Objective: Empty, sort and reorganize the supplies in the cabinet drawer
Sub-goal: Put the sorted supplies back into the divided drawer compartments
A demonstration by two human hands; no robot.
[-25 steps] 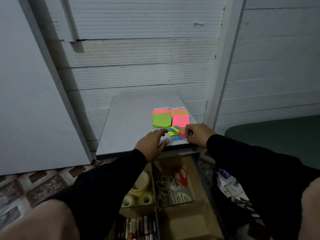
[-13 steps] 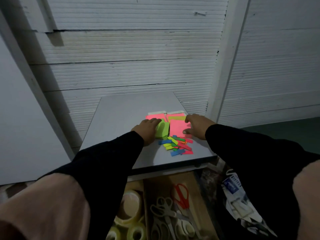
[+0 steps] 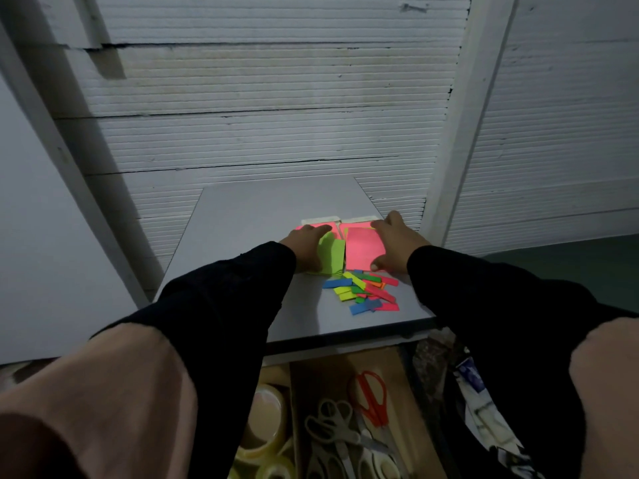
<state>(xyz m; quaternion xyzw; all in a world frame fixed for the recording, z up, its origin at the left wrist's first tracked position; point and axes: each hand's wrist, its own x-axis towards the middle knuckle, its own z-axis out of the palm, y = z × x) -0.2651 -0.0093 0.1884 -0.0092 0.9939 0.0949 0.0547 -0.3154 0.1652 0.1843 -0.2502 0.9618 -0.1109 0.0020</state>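
Observation:
On the grey cabinet top (image 3: 249, 236) lie neon sticky notes. My left hand (image 3: 306, 245) rests flat on them, its fingertips on a pink pad (image 3: 316, 227) at the back. Green notes (image 3: 332, 257) bend up against its thumb side. My right hand (image 3: 394, 242) lies spread over the right pink pad (image 3: 363, 250), fingers at its far corner and thumb at its near edge. A loose heap of small coloured flags (image 3: 363, 292) sits just in front of both hands. Below the top, the open drawer (image 3: 411, 409) shows cardboard compartments.
In the drawer lie red-handled scissors (image 3: 373, 399), several pale scissors (image 3: 332, 430) and clear tape rolls (image 3: 264, 420). Ribbed white panels rise close behind the cabinet. A white board leans at the left (image 3: 41, 236). A printed bag (image 3: 480, 409) lies right of the drawer.
Both hands have moved away from the front edge, past the flags, onto the sticky note pads. The view has tilted and come closer, so less of the drawer shows.

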